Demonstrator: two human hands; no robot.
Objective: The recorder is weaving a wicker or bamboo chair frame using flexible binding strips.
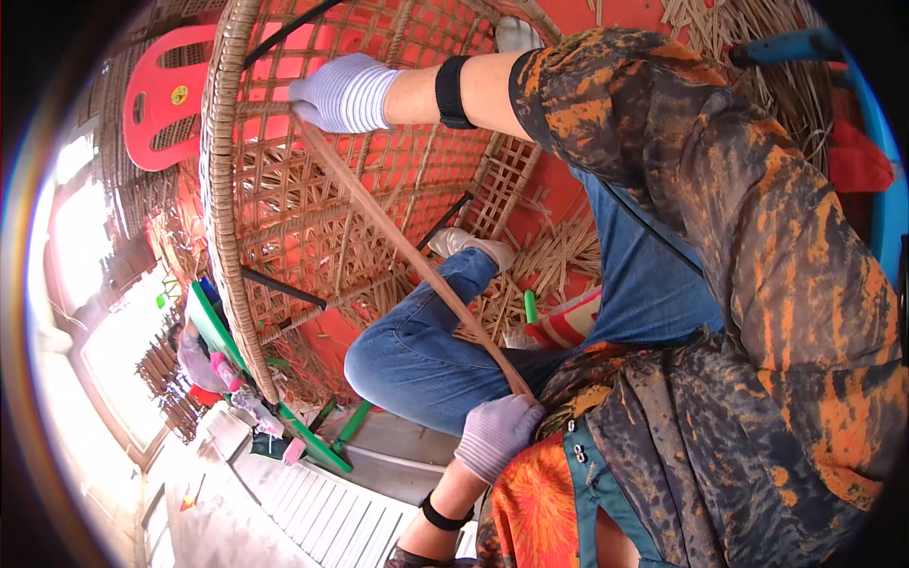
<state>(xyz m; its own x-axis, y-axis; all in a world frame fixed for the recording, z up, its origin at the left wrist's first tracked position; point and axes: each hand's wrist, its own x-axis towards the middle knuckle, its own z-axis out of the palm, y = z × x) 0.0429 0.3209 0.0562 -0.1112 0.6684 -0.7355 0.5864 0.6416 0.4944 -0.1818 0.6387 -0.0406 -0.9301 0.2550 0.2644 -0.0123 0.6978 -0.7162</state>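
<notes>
A long, flat brown strip (pixel 402 241), like cane or split rattan, runs slanting between my two gloved hands. At its upper end, my right hand (pixel 346 95), in a striped white and grey glove, is closed on it in front of the basket's woven wall. Low by my waist, my left hand (pixel 500 435) grips the other end, its fingers wrapped round it. The large open-weave wicker basket (pixel 220 189) lies tipped before me, its braided rim facing left. Black rods (pixel 284 288) cross its mesh. Where the strip's upper end meets the basket is hidden behind my right hand.
A red plastic stool (pixel 156 99) stands beyond the basket's rim. Loose strips (pixel 559 260) litter the red floor, with a bundle at upper right. A green-framed rack (pixel 308 443) holding cloths is at lower left. Something blue (pixel 885 227) stands along the right edge.
</notes>
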